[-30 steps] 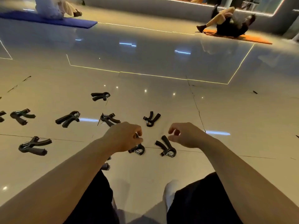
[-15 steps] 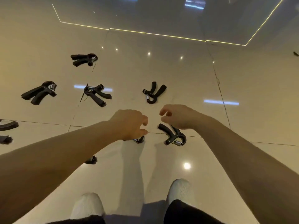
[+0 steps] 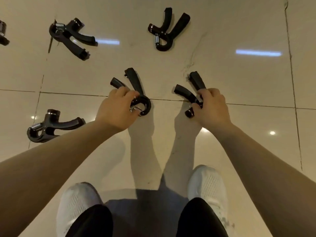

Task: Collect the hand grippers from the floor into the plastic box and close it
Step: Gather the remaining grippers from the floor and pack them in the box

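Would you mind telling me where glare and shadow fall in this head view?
Head view: the glossy floor mirrors a bright strip light and a round spot; soft arm shadows fall beneath the left hand and right hand; edges look slightly soft.

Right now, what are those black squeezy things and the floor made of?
The hand grippers, like the one at top, look like matte black plastic or rubber-coated handles, with a shiny coiled spring that looks like metal. The floor looks like glossy polished tile: it mirrors the lights and shows grout lines.
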A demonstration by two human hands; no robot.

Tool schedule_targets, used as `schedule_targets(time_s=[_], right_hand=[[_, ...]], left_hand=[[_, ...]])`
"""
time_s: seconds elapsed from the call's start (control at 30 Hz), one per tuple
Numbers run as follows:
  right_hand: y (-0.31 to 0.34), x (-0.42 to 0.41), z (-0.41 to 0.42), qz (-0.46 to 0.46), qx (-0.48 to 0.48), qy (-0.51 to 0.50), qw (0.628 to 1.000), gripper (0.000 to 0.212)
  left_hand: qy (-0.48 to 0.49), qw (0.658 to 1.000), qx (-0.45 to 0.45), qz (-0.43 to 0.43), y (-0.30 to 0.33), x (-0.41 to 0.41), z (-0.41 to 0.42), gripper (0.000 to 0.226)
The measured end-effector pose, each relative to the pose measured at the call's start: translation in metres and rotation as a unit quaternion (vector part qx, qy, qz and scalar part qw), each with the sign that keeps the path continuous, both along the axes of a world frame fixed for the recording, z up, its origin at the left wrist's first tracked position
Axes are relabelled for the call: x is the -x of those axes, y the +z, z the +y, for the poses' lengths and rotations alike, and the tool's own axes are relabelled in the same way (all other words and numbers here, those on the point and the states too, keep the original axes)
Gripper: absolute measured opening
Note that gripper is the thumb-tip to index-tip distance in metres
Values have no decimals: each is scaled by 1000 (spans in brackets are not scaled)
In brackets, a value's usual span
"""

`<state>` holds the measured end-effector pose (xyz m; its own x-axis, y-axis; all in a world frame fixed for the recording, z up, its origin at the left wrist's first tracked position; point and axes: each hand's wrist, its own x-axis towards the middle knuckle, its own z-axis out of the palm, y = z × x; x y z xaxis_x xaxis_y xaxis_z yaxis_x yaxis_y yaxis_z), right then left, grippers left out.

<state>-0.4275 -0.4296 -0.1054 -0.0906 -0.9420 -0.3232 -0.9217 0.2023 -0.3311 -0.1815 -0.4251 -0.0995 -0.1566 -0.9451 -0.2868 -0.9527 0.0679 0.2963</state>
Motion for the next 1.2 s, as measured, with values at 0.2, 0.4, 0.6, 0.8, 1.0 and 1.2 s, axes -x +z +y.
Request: schedule_targets(time_s=[0.2,0.4,0.6,0.8,1.0,1.2], right_hand=[[-16,7,-1,-16,7,-18,1000,47],[-21,9,0,-17,19,-11,1000,54],[-23,9,1,-12,10,-6,1000,58],[-25,6,5,-15,-5,-13,1000,63],[-24,3,11,-20,-6,-26,999,62],[-25,3,19,-27,7,-36,999,60]], left_hand=[[11,997,-66,-42,-19,-2,-9,68],[-45,994,-59,-85,-20,0,-3,76],[-81,989,-57,-106,-19,7,10,68],[-118,986,-20,-116,-19,5,26,58],[-187,976,32,-104,-17,14,53,52],[-249,965,17,-74,-20,34,80,58]])
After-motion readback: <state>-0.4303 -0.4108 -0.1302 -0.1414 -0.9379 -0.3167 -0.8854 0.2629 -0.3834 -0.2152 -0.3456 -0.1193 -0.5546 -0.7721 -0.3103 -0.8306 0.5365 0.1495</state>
